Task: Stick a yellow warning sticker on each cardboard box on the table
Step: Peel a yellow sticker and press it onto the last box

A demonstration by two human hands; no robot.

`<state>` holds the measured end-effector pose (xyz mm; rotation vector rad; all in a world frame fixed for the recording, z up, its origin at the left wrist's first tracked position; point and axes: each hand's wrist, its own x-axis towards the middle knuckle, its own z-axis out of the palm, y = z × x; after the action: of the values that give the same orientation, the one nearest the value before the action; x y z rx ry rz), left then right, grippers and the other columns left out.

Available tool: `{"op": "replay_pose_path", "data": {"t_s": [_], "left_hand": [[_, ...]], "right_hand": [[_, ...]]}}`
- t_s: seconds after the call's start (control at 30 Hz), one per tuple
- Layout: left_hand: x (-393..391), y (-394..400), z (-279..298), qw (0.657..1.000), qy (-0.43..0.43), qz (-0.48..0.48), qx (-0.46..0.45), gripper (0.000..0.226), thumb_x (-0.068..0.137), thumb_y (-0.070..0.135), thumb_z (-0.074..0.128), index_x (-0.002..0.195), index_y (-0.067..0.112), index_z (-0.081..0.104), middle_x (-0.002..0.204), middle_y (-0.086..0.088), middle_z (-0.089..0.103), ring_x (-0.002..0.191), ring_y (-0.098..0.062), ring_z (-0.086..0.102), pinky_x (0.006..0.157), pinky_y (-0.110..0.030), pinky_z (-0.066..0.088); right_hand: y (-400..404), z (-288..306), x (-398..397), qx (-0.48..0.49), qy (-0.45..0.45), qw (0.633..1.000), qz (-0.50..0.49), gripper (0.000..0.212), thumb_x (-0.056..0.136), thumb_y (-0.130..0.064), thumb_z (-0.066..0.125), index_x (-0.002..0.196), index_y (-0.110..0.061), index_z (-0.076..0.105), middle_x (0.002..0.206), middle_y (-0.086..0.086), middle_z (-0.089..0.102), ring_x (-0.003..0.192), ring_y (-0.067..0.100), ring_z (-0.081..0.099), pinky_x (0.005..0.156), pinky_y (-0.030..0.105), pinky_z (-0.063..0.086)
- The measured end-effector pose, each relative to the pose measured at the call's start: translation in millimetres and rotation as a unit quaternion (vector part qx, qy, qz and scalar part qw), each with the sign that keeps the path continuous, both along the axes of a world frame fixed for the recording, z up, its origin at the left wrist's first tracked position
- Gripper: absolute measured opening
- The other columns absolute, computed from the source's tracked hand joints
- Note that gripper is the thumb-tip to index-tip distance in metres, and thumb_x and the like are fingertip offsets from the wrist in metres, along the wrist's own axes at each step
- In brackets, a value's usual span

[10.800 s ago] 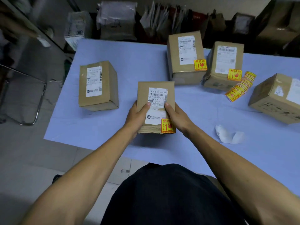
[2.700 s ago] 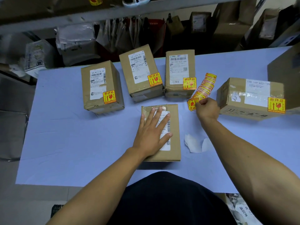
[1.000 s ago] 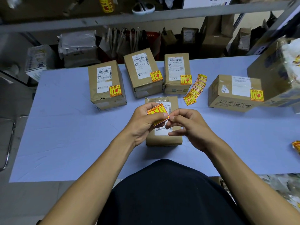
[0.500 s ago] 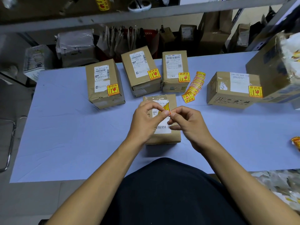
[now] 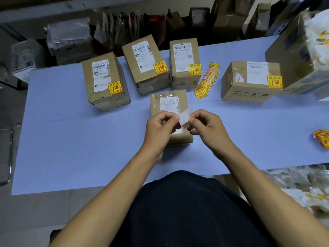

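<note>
Cardboard box [image 5: 170,114], unmarked — lies flat at centre frame on the blue-covered counter [image 5: 71,139], long axis running up-and-down the picture, white shipping label uppermost, no yellow sticker visible on it. Directly over its lower half, both hands meet: left hand [image 5: 158,129] and right hand [image 5: 207,127], each with fingers curled in a pinching grip on a small pale slip [image 5: 184,117] stretched between them. This slip reads as the white backing side of a warning sticker being peeled; a dark reddish edge shows beneath the left fingertips, but the printed face cannot be made out. Judged step: separating sticker from backing, with the pressing-down not yet done. Key relation — the box sits immediately below and just beyond the grip, so the coming move would be a short drop toward the bare cardboard beside the label; both hands are about equally near, the left slightly more over the box. Four further boxes already carry a yellow sticker: one at upper left [image 5: 105,81], two at upper centre [image 5: 145,65] and [image 5: 185,63], one at right [image 5: 249,81]. Fanned strip of spare stickers [image 5: 206,81] lies between the upper-centre box and the right-hand one, well within the right hand's reach. More yellow stickers [image 5: 322,138] at the right edge of frame. Large carton [image 5: 292,50] at upper right, partly cut off; its sticker status cannot be told.
</note>
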<state>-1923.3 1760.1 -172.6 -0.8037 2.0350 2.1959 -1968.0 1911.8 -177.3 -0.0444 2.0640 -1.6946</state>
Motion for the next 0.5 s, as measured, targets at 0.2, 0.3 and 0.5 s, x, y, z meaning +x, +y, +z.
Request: {"op": "replay_pose_path", "data": {"t_s": [0.2,0.3,0.5], "left_hand": [[2,-1,-10,0.987,-0.09,0.106,0.078,0.015,0.093,0.012,0.062,0.079,0.015,0.067,0.066,0.004,0.066,0.065,-0.01,0.064,0.069,-0.028,0.055],[5,-5,-13,0.984,-0.103,0.122,0.077,0.015,0.093,0.014,0.062,0.079,0.016,0.067,0.066,0.007,0.066,0.064,-0.01,0.065,0.069,-0.028,0.055],[8,-9,-15,0.98,-0.122,0.132,0.086,0.013,0.094,0.016,0.062,0.083,0.016,0.068,0.069,0.005,0.066,0.064,-0.009,0.065,0.065,-0.025,0.056]], "right_hand": [[27,-42,-8,0.062,-0.1,0.986,-0.118,0.022,0.091,-0.011,0.051,0.072,-0.014,0.062,0.068,-0.002,0.067,0.066,0.013,0.061,0.063,0.024,0.054],[37,-64,-12,0.099,-0.142,0.975,-0.14,0.02,0.089,-0.012,0.049,0.072,-0.011,0.06,0.069,-0.002,0.066,0.065,0.015,0.06,0.065,0.028,0.054],[48,-94,-4,0.205,-0.188,0.955,-0.105,0.02,0.086,-0.01,0.049,0.07,-0.004,0.059,0.077,0.012,0.063,0.064,0.023,0.054,0.066,0.036,0.048]]}}
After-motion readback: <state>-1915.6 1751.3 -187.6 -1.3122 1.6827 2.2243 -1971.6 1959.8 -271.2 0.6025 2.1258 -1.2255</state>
